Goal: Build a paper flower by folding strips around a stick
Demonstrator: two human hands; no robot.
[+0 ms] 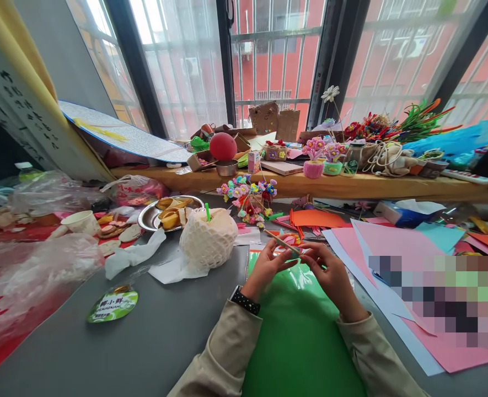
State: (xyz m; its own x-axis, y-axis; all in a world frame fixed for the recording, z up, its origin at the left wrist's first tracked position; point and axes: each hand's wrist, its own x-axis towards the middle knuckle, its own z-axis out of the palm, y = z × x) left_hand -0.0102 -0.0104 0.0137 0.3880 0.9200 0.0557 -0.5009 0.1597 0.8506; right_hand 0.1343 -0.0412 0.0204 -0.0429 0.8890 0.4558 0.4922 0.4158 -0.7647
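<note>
My left hand [268, 267], with a dark dotted band on its wrist, pinches a thin wooden stick [277, 239] that slants down to the right. A small teal piece [295, 252] sits at the stick's lower end, partly hidden by fingers. My right hand [328, 273] closes its fingertips on that same end, touching the teal piece. Both hands are raised over a shiny green sheet [301, 342]. Just beyond the hands lie scraps of orange paper [287, 237].
A coconut in white netting [208, 242] with a green straw stands left of my hands. Behind it is a metal bowl [146, 219] with peels. Coloured paper sheets [392, 242] cover the right side. Small craft flowers [244, 193] stand before the wooden ledge [177, 179].
</note>
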